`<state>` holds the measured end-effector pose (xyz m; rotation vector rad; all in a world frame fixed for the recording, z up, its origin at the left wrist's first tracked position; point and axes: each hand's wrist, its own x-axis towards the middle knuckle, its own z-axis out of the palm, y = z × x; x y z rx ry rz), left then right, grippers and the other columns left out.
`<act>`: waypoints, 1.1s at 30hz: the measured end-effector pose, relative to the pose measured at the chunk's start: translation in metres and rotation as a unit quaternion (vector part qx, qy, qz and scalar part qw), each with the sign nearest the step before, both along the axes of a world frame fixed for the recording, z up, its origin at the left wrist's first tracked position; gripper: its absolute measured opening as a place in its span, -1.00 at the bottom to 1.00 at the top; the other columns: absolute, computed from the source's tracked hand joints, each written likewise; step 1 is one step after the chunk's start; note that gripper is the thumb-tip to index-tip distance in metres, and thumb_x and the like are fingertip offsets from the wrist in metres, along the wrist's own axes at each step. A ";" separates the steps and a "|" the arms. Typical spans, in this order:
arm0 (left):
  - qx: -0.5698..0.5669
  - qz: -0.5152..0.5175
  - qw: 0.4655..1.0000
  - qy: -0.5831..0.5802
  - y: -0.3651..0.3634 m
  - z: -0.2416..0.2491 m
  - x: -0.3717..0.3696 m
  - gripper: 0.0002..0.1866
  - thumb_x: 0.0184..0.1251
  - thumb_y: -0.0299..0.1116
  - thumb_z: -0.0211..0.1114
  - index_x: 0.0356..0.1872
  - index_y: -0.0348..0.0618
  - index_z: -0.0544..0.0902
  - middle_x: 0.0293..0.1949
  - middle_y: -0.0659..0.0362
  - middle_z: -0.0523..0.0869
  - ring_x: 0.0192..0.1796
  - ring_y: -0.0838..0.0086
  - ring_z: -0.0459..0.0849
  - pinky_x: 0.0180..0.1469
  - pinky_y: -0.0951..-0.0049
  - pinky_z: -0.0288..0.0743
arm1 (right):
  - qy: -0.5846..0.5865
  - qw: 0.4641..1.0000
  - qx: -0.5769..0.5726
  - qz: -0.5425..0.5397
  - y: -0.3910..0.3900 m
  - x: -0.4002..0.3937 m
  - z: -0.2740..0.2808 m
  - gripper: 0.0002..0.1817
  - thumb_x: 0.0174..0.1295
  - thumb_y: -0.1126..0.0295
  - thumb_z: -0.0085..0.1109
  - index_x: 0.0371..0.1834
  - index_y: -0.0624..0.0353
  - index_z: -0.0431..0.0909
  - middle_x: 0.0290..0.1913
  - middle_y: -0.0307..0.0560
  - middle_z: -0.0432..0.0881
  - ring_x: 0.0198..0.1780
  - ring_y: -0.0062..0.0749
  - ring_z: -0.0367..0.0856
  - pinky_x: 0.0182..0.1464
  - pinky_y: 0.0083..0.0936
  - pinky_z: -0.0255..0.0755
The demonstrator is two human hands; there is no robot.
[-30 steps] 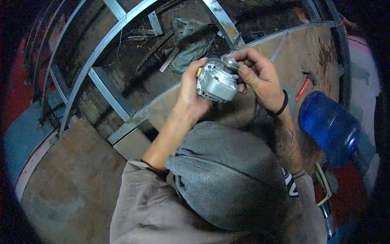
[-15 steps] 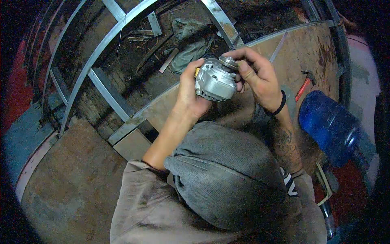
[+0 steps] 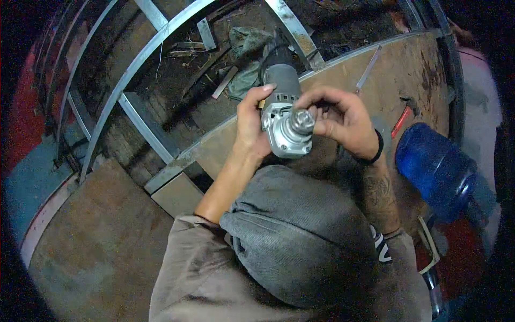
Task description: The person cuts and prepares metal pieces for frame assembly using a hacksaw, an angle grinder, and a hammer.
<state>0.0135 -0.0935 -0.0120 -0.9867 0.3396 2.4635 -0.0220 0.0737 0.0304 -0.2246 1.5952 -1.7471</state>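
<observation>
An angle grinder (image 3: pixel 283 80) with a dark body and a silver gear head (image 3: pixel 284 140) is in the middle of the view. Its body points away from me, and its bare metal spindle (image 3: pixel 303 121) faces up towards the camera. My left hand (image 3: pixel 252 118) is closed around the left side of the grinder, with the thumb on the body. My right hand (image 3: pixel 343 123), with a black band at the wrist, is at the spindle. Its thumb and curled index finger are on either side of the spindle; the other fingertips are partly hidden.
A curved metal frame (image 3: pixel 140 59) with crossbars spans the left and top. Wooden panels (image 3: pixel 102 231) lie below it. To the right are a red-handled tool (image 3: pixel 401 122), a blue water jug (image 3: pixel 434 166) and a thin metal strip (image 3: pixel 369 67). A grey cloth (image 3: pixel 248 40) lies beyond the grinder.
The grinder has tilted, so its spindle now faces the camera and its dark body shows beyond the gear head. Both hands have shifted slightly towards me; the right stays at the spindle.
</observation>
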 end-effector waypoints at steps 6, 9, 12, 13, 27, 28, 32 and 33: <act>0.027 -0.026 0.988 0.152 -0.006 -0.015 -0.013 -0.30 -0.03 -0.03 0.12 0.04 -0.46 0.39 -0.27 -0.11 0.61 -0.30 0.21 0.64 -0.17 0.27 0.58 | 0.101 0.995 0.010 0.010 -0.004 -0.001 0.019 -0.59 -0.09 0.39 0.37 -0.15 0.33 0.53 -0.22 -0.21 0.45 -0.20 -0.63 0.40 -0.13 -0.70 0.28; 0.074 -0.034 0.975 0.205 -0.006 -0.019 -0.018 -0.24 -0.09 -0.01 0.15 0.10 -0.43 0.35 -0.28 -0.13 0.60 -0.33 0.20 0.64 -0.23 0.29 0.60 | 0.224 0.974 0.020 0.013 -0.011 -0.003 0.020 -0.65 -0.24 0.43 0.35 -0.28 0.21 0.58 -0.37 -0.21 0.50 -0.32 -0.50 0.47 -0.25 -0.60 0.35; 0.160 -0.043 0.959 0.231 -0.008 -0.020 -0.018 -0.20 -0.12 -0.01 0.17 0.13 -0.41 0.32 -0.27 -0.14 0.60 -0.33 0.18 0.64 -0.24 0.27 0.60 | 0.215 0.976 0.029 0.025 -0.015 0.001 0.024 -0.66 -0.25 0.43 0.35 -0.30 0.22 0.58 -0.39 -0.16 0.52 -0.34 -0.46 0.48 -0.28 -0.58 0.36; 0.182 -0.035 0.954 0.236 -0.008 -0.022 -0.019 -0.17 -0.13 -0.01 0.18 0.16 -0.41 0.28 -0.26 -0.15 0.59 -0.32 0.17 0.65 -0.23 0.24 0.61 | 0.222 0.974 0.036 0.033 -0.015 0.000 0.025 -0.67 -0.24 0.43 0.36 -0.31 0.21 0.58 -0.39 -0.18 0.52 -0.35 -0.46 0.48 -0.30 -0.59 0.36; 0.061 -0.015 0.969 0.239 -0.007 -0.015 -0.022 -0.19 -0.14 -0.01 0.16 0.12 -0.45 0.33 -0.29 -0.10 0.62 -0.33 0.24 0.65 -0.21 0.34 0.60 | 0.225 0.973 0.040 0.017 -0.018 0.001 0.019 -0.69 -0.24 0.43 0.38 -0.37 0.21 0.53 -0.42 -0.21 0.49 -0.41 -0.54 0.47 -0.37 -0.63 0.36; 0.071 -0.020 0.965 0.251 -0.008 -0.016 -0.022 -0.19 -0.14 -0.01 0.16 0.12 -0.45 0.33 -0.29 -0.11 0.62 -0.32 0.22 0.66 -0.20 0.33 0.60 | 0.221 0.974 0.039 0.015 -0.018 0.002 0.019 -0.69 -0.24 0.43 0.38 -0.37 0.21 0.52 -0.43 -0.22 0.48 -0.41 -0.55 0.47 -0.37 -0.63 0.36; 0.099 -0.030 0.964 0.247 -0.012 -0.021 -0.021 -0.21 -0.12 -0.03 0.16 0.12 -0.43 0.32 -0.26 -0.14 0.61 -0.27 0.18 0.67 -0.16 0.29 0.60 | 0.191 0.980 0.060 0.015 -0.018 0.004 0.022 -0.67 -0.24 0.43 0.38 -0.35 0.21 0.52 -0.40 -0.20 0.49 -0.39 -0.54 0.47 -0.33 -0.63 0.36; 0.098 -0.029 0.963 0.247 -0.012 -0.021 -0.021 -0.21 -0.12 -0.03 0.16 0.12 -0.43 0.32 -0.26 -0.14 0.61 -0.27 0.18 0.67 -0.16 0.29 0.60 | 0.202 0.978 0.056 0.013 -0.018 0.004 0.021 -0.65 -0.25 0.42 0.39 -0.33 0.21 0.53 -0.36 -0.19 0.50 -0.37 -0.53 0.48 -0.31 -0.63 0.37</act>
